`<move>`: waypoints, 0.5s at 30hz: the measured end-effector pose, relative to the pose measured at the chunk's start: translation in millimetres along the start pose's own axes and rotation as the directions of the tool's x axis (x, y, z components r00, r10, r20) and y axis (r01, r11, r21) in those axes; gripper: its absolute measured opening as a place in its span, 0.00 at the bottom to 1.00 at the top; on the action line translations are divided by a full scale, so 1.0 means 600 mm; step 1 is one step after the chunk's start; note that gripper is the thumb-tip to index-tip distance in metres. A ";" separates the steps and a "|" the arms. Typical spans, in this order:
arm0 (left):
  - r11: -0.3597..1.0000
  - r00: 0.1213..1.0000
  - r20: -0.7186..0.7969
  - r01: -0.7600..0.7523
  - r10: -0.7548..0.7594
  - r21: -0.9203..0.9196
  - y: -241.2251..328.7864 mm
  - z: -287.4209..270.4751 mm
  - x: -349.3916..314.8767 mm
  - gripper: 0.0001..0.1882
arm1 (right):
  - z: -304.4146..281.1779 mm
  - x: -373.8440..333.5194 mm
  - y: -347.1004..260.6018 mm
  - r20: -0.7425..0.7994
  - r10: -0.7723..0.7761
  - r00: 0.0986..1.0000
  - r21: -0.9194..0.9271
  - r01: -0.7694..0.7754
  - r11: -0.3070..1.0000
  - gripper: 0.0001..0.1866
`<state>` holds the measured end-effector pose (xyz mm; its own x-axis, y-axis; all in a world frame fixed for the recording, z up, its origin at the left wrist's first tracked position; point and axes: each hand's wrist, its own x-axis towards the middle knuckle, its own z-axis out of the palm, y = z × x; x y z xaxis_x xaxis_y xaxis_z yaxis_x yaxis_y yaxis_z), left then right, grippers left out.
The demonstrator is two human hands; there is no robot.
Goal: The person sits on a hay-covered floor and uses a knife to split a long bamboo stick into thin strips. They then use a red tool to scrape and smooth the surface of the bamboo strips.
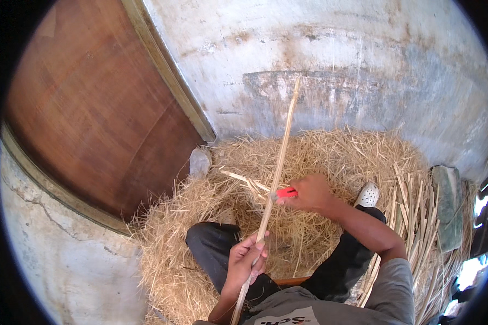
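Observation:
A long, pale split-bamboo strip slants up from my lap toward the wall. My left hand is closed around its lower part, thumb on top. Farther up, my right hand grips a red-handled knife, whose working end meets the strip from the right. Motion blurs that end, so the blade's shape is hard to make out. Thin peeled slivers stick out to the left of the strip, level with the knife.
Loose shavings pile up around my bent legs. Several split strips lie at the right, beside a greenish stone slab. A whitish block sits by the brown door. A stained wall rises ahead.

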<state>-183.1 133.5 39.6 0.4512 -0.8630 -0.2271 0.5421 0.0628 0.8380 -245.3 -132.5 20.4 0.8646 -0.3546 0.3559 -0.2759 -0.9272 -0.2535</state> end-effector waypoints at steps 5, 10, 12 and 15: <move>0.999 0.999 0.009 0.054 -0.054 0.001 -0.015 0.010 -0.015 0.18 | -0.009 0.048 0.066 0.029 0.317 0.948 -0.014 -0.316 0.948 0.41; 0.998 0.999 0.019 0.045 -0.046 0.050 -0.020 0.006 -0.029 0.18 | 0.003 0.037 0.087 -0.038 0.334 0.942 0.015 -0.333 0.943 0.40; 0.998 1.000 0.007 0.024 -0.025 0.056 -0.018 -0.001 -0.038 0.18 | 0.009 0.017 0.058 -0.073 0.186 0.980 0.030 -0.184 0.982 0.40; 0.996 0.998 -0.014 0.059 -0.059 0.063 -0.018 0.005 -0.044 0.18 | 0.024 0.022 0.075 -0.128 0.102 0.987 -0.019 -0.105 0.994 0.40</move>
<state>-202.8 154.2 37.9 0.4285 -0.8581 -0.2829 0.5223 -0.0202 0.8525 -240.5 -177.3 0.6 0.7711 -0.4595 0.4409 -0.3727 -0.8870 -0.2726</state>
